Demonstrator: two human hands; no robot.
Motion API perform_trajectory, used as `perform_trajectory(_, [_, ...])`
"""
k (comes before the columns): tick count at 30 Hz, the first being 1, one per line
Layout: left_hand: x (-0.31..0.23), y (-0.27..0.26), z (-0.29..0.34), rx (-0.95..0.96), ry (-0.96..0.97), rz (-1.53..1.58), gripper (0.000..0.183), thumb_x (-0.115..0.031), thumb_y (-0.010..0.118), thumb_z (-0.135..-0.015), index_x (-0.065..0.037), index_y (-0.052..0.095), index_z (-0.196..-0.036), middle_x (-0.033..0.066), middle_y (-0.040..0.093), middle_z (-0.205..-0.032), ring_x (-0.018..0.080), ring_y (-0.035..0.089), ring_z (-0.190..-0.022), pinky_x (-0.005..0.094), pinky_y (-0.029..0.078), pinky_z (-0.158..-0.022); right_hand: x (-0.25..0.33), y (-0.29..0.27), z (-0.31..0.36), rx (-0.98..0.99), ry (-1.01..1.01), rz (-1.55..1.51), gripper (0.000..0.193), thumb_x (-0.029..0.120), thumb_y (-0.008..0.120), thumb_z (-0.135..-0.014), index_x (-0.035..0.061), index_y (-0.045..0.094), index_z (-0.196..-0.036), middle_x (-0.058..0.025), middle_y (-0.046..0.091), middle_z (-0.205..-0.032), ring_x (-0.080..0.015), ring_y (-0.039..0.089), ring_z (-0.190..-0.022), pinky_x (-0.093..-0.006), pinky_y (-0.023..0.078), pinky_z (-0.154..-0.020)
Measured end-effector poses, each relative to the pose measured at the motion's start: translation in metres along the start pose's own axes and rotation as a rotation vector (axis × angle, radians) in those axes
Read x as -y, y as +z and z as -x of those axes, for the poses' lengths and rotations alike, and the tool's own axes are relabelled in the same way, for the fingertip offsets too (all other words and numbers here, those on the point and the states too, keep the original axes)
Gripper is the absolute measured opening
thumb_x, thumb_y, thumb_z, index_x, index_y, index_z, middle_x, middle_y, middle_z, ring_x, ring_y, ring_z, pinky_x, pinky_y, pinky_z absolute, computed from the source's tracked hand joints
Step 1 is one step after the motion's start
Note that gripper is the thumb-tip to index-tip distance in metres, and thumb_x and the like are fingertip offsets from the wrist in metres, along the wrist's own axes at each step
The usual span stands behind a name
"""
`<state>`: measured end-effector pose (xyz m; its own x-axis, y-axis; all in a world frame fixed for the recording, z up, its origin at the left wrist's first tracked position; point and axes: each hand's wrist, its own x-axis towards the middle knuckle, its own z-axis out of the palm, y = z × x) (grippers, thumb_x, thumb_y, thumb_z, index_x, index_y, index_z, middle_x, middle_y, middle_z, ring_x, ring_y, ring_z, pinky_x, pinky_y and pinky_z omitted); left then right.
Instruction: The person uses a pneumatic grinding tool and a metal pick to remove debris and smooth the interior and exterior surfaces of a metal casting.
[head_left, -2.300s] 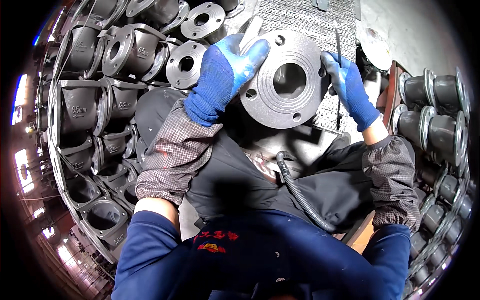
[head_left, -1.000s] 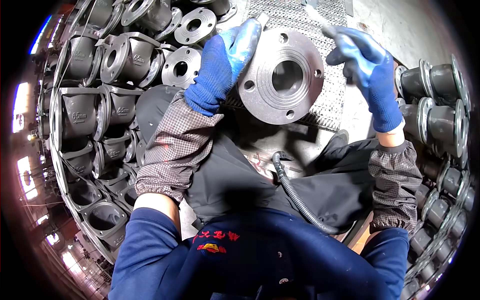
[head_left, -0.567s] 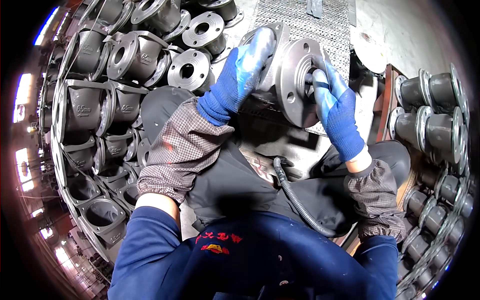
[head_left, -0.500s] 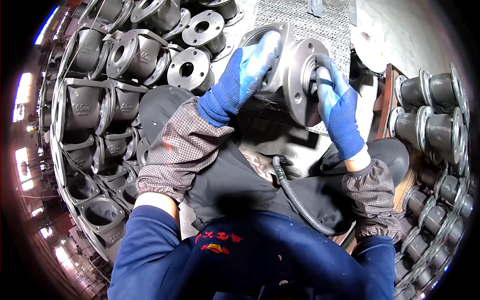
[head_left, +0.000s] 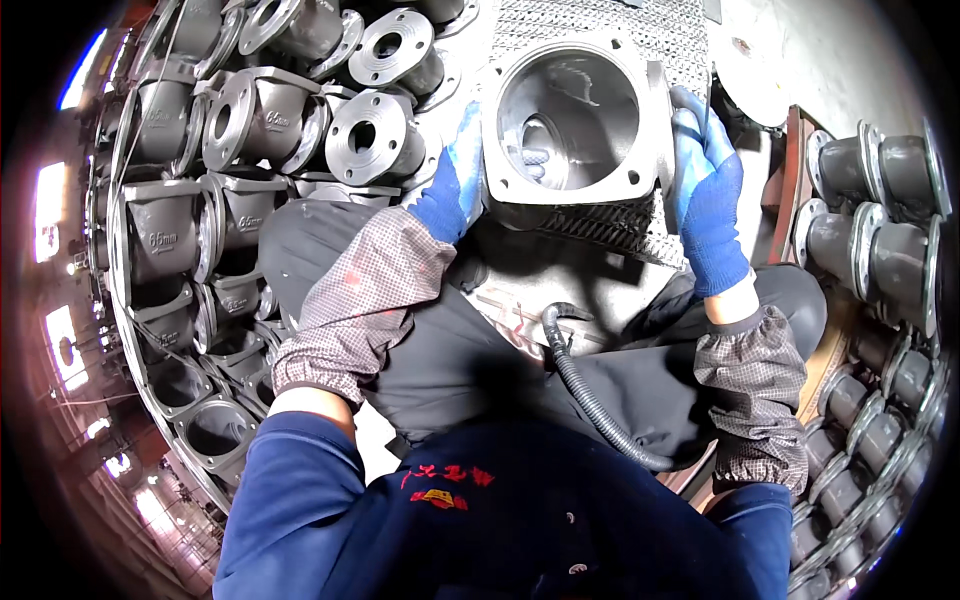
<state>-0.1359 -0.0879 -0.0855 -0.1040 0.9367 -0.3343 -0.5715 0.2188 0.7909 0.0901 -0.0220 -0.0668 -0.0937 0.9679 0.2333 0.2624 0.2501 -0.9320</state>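
A grey cast-metal valve body (head_left: 575, 95) is between my two hands, its wide square-flanged opening facing up toward me. My left hand (head_left: 462, 175), in a blue glove, grips its left side; most of the fingers are hidden behind the casting. Inside the bore, a round side port shows pale shapes like gloved fingertips. On the other side my right hand (head_left: 708, 180), also gloved in blue, holds the right end flange (head_left: 658, 125), fingers along its outer face. Beneath and behind the valve body lies a rough, textured plate (head_left: 680, 35).
Stacked grey valve bodies (head_left: 262, 118) crowd the left side, several with round flanges facing me. More flanged castings (head_left: 905, 250) fill the right, beyond a reddish-brown upright edge (head_left: 790, 185). A ribbed grey hose (head_left: 590, 400) runs across my lap. A pale disc (head_left: 745, 75) lies at the upper right.
The valve body has turned so its wide square opening now faces me instead of its round end flange. My left hand has moved down and left; my right hand has shifted slightly right.
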Motion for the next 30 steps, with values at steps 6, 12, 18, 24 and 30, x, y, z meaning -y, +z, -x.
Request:
perform_trajectory(6, [-0.010,0.005,-0.025,0.076,0.109,-0.407,0.041,-0.024,0.038,-0.100,0.001,0.040,-0.132,0.0178,0.053,-0.124,0.0240,0.060,-0.107,0.0359,0.055,-0.089,-0.003,0.000,-0.011,-0.071,0.219,-0.125,0.025,0.010,0.049,-0.095,-0.0026,0.059,-0.114,-0.0103,0.062,-0.102,-0.0140,0.057,-0.092,-0.0261,0.045,-0.085])
perform_trajectory(12, [-0.008,0.010,-0.037,0.060,0.042,-0.165,0.039,-0.021,0.036,-0.100,0.002,0.040,-0.132,0.0185,0.054,-0.122,0.0232,0.061,-0.106,0.0338,0.055,-0.090,-0.002,-0.009,-0.014,-0.085,0.329,-0.157,0.027,0.013,0.050,-0.095,-0.0033,0.059,-0.113,-0.0100,0.063,-0.100,-0.0133,0.057,-0.091,-0.0258,0.046,-0.083])
perform_trajectory(18, [-0.009,0.015,-0.040,0.003,-0.009,-0.106,0.044,-0.031,0.035,-0.100,-0.003,0.042,-0.132,0.0143,0.054,-0.124,0.0201,0.059,-0.107,0.0319,0.052,-0.091,-0.003,-0.013,-0.017,-0.094,0.322,-0.003,0.032,0.019,0.047,-0.096,-0.0052,0.060,-0.114,-0.0097,0.066,-0.100,-0.0156,0.061,-0.091,-0.0262,0.047,-0.082])
perform_trajectory(24, [-0.014,0.037,-0.027,0.010,0.055,-0.119,0.042,-0.029,0.038,-0.100,-0.002,0.044,-0.131,0.0111,0.052,-0.126,0.0182,0.051,-0.118,0.0319,0.040,-0.102,-0.008,-0.018,-0.026,-0.141,0.562,-0.220,0.032,0.019,0.047,-0.096,-0.0053,0.060,-0.112,-0.0105,0.066,-0.099,-0.0145,0.062,-0.088,-0.0259,0.048,-0.080])
perform_trajectory(30, [-0.011,0.020,-0.038,0.142,0.590,-0.861,0.035,-0.016,0.043,-0.097,0.004,0.051,-0.125,0.0133,0.053,-0.129,0.0193,0.048,-0.121,0.0313,0.036,-0.104,-0.043,-0.015,-0.007,-0.032,0.469,-0.150,0.030,0.015,0.044,-0.095,-0.0022,0.059,-0.114,-0.0134,0.066,-0.098,-0.0171,0.064,-0.087,-0.0276,0.050,-0.076])
